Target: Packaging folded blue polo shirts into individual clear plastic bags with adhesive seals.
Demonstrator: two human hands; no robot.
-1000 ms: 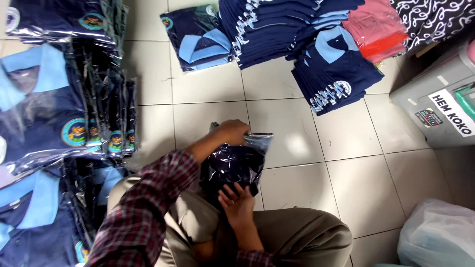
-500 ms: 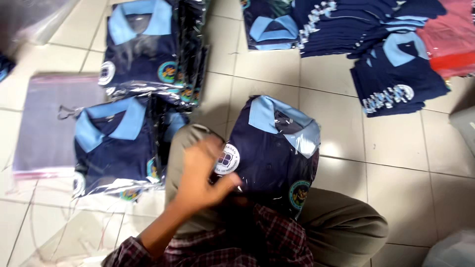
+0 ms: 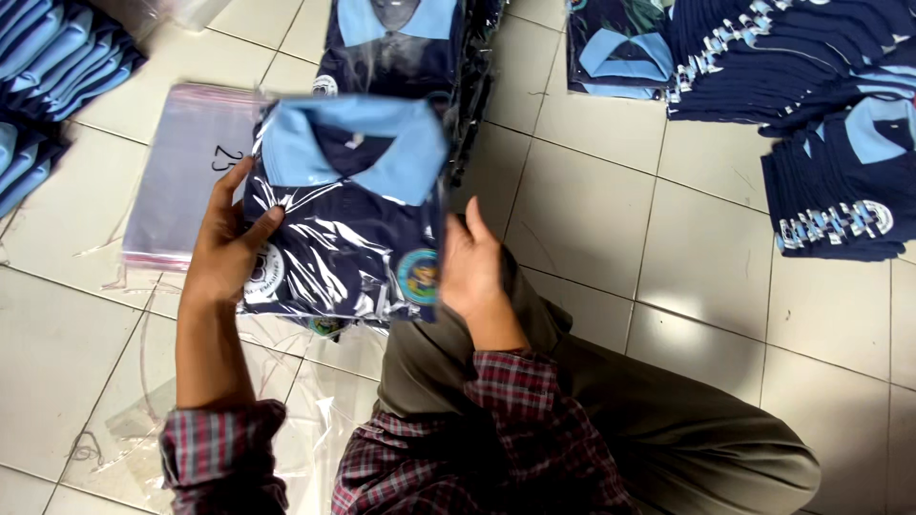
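Holding a bagged navy polo shirt (image 3: 348,215) above the lap, the left hand (image 3: 224,253) and right hand (image 3: 469,272) have fingers clamped on its side edges; seemingly squaring the pack, needing an even grip for stacking on the floor (image 3: 611,219).

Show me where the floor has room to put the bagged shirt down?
The widest bare tiles lie right of the right hand, between the knee and the shirt stacks at the top right. More bare tile sits left of the left hand, below the flat bags. It is crowded under the bagged shirt and along the top.
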